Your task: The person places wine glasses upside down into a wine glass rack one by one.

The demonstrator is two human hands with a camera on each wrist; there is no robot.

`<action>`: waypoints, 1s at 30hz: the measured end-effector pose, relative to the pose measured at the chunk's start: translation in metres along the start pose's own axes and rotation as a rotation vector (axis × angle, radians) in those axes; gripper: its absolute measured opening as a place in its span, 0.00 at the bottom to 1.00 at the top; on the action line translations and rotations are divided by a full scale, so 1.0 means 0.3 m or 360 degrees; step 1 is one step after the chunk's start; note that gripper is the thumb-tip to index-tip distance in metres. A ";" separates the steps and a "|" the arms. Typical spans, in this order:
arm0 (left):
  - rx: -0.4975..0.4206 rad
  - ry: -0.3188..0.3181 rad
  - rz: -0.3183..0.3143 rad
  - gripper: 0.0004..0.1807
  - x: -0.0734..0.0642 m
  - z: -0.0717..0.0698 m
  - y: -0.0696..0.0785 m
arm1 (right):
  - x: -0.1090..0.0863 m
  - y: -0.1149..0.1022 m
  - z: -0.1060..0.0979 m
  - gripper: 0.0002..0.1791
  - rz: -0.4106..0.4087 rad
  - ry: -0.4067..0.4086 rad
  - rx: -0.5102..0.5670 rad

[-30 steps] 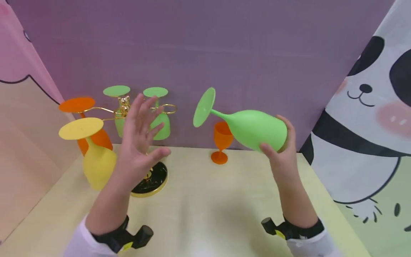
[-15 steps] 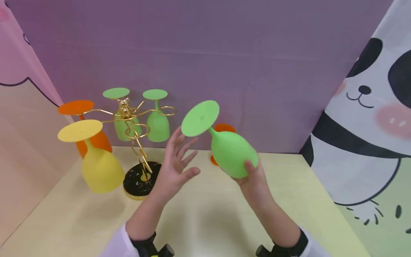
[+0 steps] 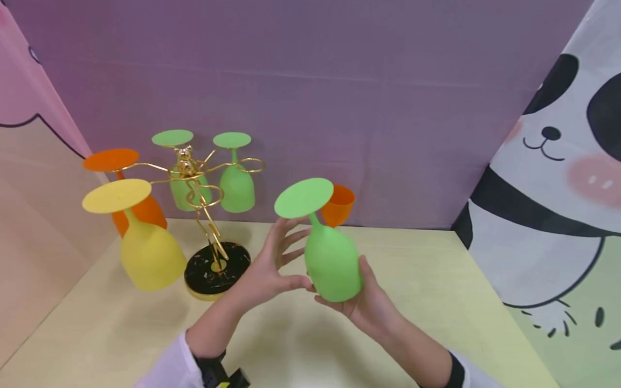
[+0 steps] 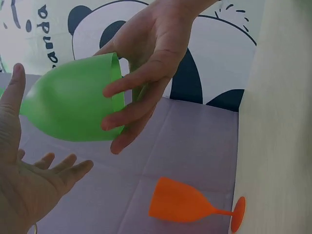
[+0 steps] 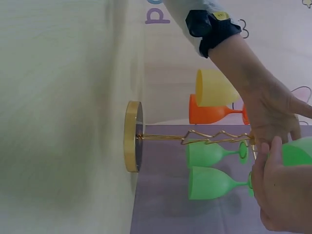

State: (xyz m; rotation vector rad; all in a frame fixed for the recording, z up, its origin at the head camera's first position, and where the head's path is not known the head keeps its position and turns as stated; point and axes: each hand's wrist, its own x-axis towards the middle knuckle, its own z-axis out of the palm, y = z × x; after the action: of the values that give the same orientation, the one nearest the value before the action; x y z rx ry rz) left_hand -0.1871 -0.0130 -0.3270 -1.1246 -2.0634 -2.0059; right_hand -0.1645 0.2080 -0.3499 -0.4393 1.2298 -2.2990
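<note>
A green goblet (image 3: 333,264) is held upside down above the table, its foot up and tilted to the left. My right hand (image 3: 373,307) grips it round the bowl near the rim, thumb on one side and fingers on the other. My left hand (image 3: 267,275) is beside the goblet, fingers spread and fairly straight beneath the foot, with the thumb at the bowl's left side. In the left wrist view, the left hand (image 4: 29,190) has its palm toward the goblet's stem end, while the right hand (image 4: 158,63) holds the rim end.
Left stands a gold goblet rack with a black base (image 3: 201,275) and a bear on top. Hanging upside down from it are a yellow goblet (image 3: 152,256), an orange goblet (image 3: 110,160) and two green ones (image 3: 237,188). An orange goblet (image 3: 339,207) stands upright behind the held one.
The right hand has brought the green goblet left and down, turning it from sideways to nearly upside down. My left hand has moved right, away from the rack, to beside the goblet.
</note>
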 end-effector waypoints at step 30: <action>0.0289 -0.0291 0.0010 0.57 -0.034 -0.004 0.045 | -0.007 0.069 0.010 0.40 0.0117 -0.0498 0.0101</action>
State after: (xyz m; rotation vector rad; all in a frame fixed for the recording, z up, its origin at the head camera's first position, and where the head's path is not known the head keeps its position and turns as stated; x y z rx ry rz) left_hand -0.1732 -0.0201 -0.3206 -1.3185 -2.2688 -1.7280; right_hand -0.1558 0.1974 -0.3660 -0.6889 0.9993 -2.1037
